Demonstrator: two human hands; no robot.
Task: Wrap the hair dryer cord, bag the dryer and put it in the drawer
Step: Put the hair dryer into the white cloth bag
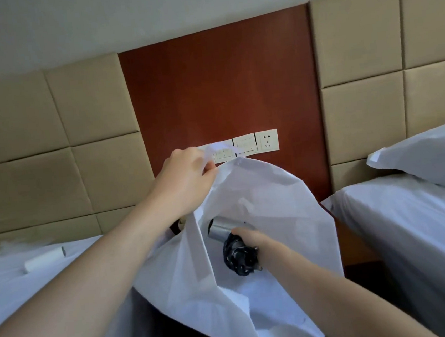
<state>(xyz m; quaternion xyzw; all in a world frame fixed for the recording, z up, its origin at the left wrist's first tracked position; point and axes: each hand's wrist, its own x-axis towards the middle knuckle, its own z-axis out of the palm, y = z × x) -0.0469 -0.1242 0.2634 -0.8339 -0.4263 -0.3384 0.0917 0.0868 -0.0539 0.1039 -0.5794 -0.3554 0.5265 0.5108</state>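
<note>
In the head view, the person's left hand (186, 177) is raised in front of the wall, its fingers curled and pinching the upper rim of one white bag (262, 191), holding its mouth open. The right hand (250, 238) reaches into that mouth and grips the one hair dryer (221, 229), whose silver barrel points up and left, inside the bag. The black cord (239, 257) is bunched in a bundle just under the hand; most of the gripping fingers are hidden behind it. The bag hangs between two beds and covers nearly everything between them; only a strip of brown surface (358, 244) shows past its right side. On the left bed (6, 290), near its head edge, lies one white cylinder (44, 259), well apart from the bag. On the right bed (414, 230), one white pillow (428, 155) rests at the head end. Behind the hands, a red-brown wood panel (221, 86) carries three white wall plates in a row: one switch plate (224, 153) partly hidden by the left hand and a thin bag strap, a second switch plate (245, 144) and one socket (267, 140). Tan padded panels (46, 118) flank the wood on both sides.
</note>
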